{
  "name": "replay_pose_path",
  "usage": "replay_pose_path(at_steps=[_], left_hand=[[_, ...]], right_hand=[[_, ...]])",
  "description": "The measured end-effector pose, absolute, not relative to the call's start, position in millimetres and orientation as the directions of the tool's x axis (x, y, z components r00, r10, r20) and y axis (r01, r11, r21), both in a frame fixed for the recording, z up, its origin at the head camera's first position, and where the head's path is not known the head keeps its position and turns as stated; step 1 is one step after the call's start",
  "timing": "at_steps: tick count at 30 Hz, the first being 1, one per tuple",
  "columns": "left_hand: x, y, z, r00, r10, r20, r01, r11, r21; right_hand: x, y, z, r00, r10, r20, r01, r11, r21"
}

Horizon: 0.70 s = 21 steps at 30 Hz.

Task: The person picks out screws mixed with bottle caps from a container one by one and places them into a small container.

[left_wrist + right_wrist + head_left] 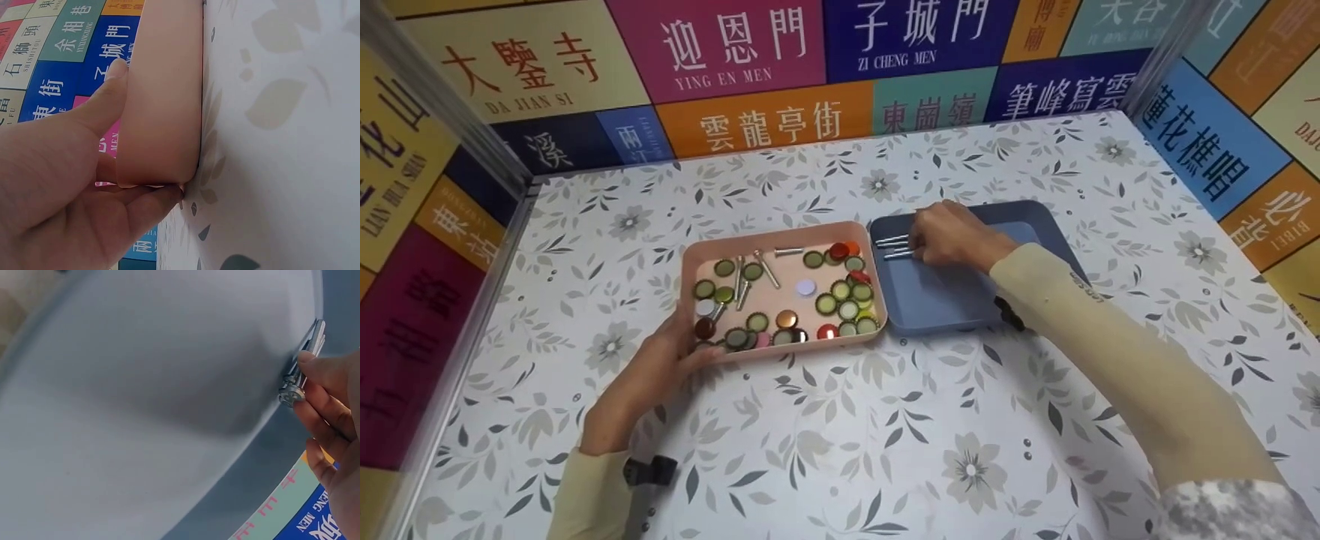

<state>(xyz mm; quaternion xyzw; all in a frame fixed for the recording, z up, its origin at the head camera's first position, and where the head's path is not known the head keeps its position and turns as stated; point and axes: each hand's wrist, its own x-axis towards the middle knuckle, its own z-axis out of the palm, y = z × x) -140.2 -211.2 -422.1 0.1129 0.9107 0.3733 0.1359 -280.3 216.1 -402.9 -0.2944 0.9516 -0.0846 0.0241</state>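
Observation:
My left hand grips the near left corner of a pink tray. In the left wrist view, its thumb lies along the tray's side and the fingers curl at the corner. Bottle caps in several colours and several metal screws lie scattered in this tray. Inside the blue tray on the right, my right hand pinches a silver screw between thumb and fingers, near the tray's left wall. More screws lie beside it, partly hidden by the hand.
Side by side, the two trays stand on a white table with a grey leaf and flower print. Colourful panels with lettering rise behind the table and along both sides.

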Motion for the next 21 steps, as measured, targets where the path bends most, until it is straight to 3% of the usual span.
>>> replay_pose_path(at_steps=[21], left_hand=[[-139.0, -212.1, -421.1, -0.940, 0.293, -0.175, 0.098, 0.722, 0.685]], right_hand=[[-279.1, 219.9, -407.8, -0.814, -0.576, 0.077, -0.580, 0.799, -0.155]])
